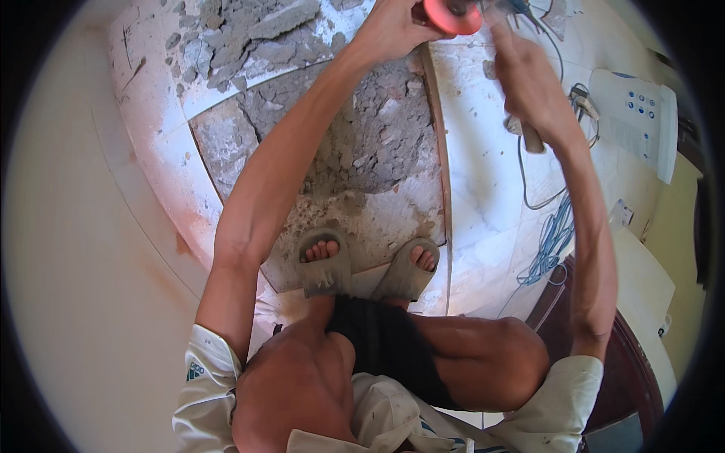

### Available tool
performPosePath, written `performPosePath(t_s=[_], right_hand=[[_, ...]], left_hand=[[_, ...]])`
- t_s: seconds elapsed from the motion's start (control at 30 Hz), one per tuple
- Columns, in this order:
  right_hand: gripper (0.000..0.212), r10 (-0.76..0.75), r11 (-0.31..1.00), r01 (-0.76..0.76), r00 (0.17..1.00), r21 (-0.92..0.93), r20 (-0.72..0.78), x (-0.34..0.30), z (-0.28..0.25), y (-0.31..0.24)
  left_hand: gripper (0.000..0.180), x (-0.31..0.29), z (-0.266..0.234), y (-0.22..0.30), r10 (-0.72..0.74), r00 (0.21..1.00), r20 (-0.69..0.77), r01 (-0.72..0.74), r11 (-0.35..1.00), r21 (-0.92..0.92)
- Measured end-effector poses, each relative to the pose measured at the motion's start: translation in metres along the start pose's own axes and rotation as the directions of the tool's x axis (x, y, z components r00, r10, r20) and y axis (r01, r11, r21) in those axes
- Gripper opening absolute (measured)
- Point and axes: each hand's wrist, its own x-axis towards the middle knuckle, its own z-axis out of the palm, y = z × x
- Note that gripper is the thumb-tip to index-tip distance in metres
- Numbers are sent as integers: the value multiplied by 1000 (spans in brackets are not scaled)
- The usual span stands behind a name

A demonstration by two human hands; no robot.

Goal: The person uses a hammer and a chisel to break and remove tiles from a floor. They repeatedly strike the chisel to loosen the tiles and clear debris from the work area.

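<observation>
At the top edge, my left hand is closed on a red round tool part with a dark centre; the rest of it is cut off by the frame. Right beside it, my right hand reaches toward a blue tool body with a dark cable. That hand is slightly blurred and its fingertips are hard to make out. Below its palm shows a short brown handle, partly hidden by the hand. Under my left forearm lies a broken-up patch of grey mortar, with a straight tile edge along its right side.
Loose rubble covers the floor at the upper left. Blue cable lies coiled at the right, near a white panel-like box and a dark red wooden piece. My sandalled feet stand at the patch's near edge. A pale wall rises at left.
</observation>
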Motion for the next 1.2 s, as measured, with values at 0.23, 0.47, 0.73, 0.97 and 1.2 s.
performPosePath(t_s=[0.23, 0.47, 0.73, 0.97, 1.2], right_hand=[[40, -52, 984, 108, 936, 144, -349, -35, -60, -37], [55, 228, 941, -254, 964, 224, 135, -5, -34, 9], [48, -160, 987, 163, 952, -9, -259, 3, 9, 55], [52, 181, 870, -189, 981, 455, 62, -17, 11, 47], [49, 266, 826, -299, 954, 478, 137, -23, 26, 128]], left_hand=[[44, 1, -7, -10, 10, 1000, 14, -9, 1000, -25], [54, -1, -4, -7, 8, 1000, -15, -9, 994, -109], [43, -2, 8, -1, -53, 998, 14, 54, 997, -57], [41, -12, 15, -12, -17, 990, -143, 38, 989, 143], [20, 52, -3, -85, -136, 955, -264, 161, 984, 72]])
